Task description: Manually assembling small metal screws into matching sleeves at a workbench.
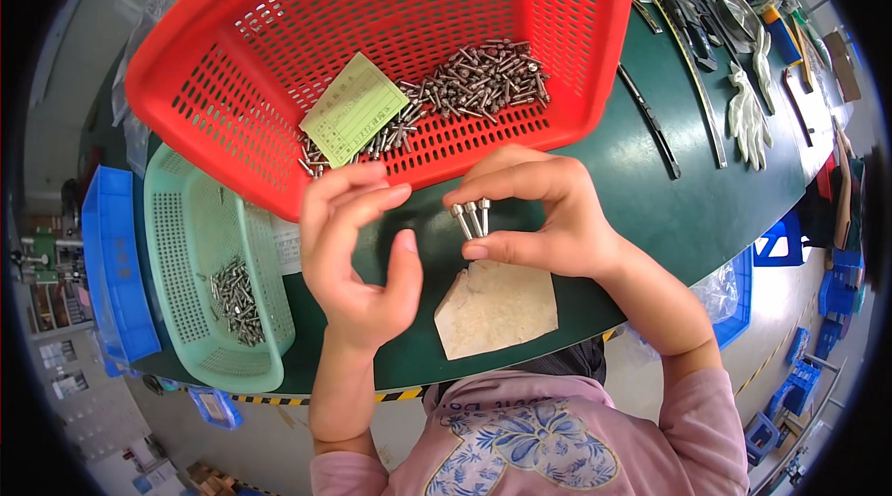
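Blue plastic crates (116, 264) sit at the far left edge, and just right of them we have the pale green perforated plastic basket (200, 264) with a small heap of silvery metal screws (237, 301) lying in its bottom. Moving along, our left hand (358, 250) hangs above the dark green bench top (650, 208), fingers curled but loose, holding nothing that we can see, thumb up and close to the work. Above it tilts the big red perforated plastic basket (232, 69), with a light green paper slip (353, 108) lying on its floor and a larger pile of grey metal screws (474, 83) beside the slip. Now the centre of the action: our right hand (548, 217) pinches a small bundle of three silvery screws (472, 215) between thumb and fingertips, heads up, just above a beige scrap of cardboard (497, 306) on the bench. We judge the trick here is a firm, even pinch so no screw slips out of the row, and keeping the heads level and turned to the light so each one can be seen plainly. Bringing the left fingertips in from the side should steady the bundle. Far right, white work gloves (748, 115) and long dark metal strips (650, 124) lie well apart from us.
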{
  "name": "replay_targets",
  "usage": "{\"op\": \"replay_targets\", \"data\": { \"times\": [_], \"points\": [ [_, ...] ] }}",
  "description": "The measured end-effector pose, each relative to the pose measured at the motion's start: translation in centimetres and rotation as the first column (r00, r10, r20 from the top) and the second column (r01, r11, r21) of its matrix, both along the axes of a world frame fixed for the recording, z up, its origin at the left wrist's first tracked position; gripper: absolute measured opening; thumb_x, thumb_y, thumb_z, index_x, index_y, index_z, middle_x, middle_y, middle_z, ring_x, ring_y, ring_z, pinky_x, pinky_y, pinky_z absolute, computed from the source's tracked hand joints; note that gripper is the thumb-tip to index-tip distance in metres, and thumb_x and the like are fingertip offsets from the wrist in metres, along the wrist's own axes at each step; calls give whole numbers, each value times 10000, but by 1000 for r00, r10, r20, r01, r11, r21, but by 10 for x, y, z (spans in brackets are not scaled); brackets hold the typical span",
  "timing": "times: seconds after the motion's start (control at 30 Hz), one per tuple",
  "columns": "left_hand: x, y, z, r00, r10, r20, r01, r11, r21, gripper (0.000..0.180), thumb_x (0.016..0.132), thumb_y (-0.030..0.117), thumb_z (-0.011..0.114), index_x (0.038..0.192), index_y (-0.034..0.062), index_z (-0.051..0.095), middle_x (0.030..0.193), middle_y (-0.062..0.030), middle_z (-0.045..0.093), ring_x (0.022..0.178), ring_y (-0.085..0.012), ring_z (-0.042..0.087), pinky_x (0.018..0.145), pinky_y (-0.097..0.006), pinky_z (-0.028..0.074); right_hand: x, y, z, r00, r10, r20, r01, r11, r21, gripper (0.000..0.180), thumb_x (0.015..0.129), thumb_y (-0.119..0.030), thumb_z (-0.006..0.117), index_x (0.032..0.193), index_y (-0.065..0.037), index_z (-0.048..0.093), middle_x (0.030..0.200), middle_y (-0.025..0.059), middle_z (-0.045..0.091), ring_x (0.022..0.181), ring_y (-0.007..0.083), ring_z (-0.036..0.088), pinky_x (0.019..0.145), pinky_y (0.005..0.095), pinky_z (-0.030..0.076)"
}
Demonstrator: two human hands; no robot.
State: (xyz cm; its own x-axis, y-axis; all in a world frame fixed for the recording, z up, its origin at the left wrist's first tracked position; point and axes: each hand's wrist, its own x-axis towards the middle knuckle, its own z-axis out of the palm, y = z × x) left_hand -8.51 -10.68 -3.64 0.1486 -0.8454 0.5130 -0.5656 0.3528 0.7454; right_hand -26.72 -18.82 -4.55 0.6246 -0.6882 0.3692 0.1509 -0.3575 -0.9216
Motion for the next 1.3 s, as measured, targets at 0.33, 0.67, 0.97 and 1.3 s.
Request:
{"op": "replay_targets", "data": {
  "times": [0.33,0.67,0.97,1.3],
  "points": [
    [-8,-6,0,935,-167,314,221,964,-145,369,605,42,723,964,127,712,1126,-133,559,968,-269,557,768,-342,457,4,10,-9,919,305,251,-394,746,537,252,732,-24,740,965,-4,648,922,52,630,804,96,591,758,256,486],
    [-14,5,0,970,-143,-195,163,983,90,166,726,69,703,886,26,710,1014,-122,576,939,-197,568,717,-299,460,5,7,5,964,-265,-10,235,869,-437,507,525,-64,762,1018,-76,645,903,63,600,805,242,577,690,327,453],
    [-15,9,-1,559,-130,-819,549,798,248,118,800,-31,625,892,-100,646,1039,-100,561,880,-150,570,719,-241,472,6,6,-5,985,-173,20,156,826,-541,396,593,-73,730,985,-68,679,850,45,599,708,183,555,610,313,394],
    [-13,10,1,518,-70,-852,583,758,292,118,807,15,633,888,-63,669,1002,-68,579,870,-134,560,736,-246,454,6,5,-8,991,-132,25,126,844,-521,347,615,-95,734,958,-67,686,853,41,607,688,168,550,604,311,387]
  ]
}}
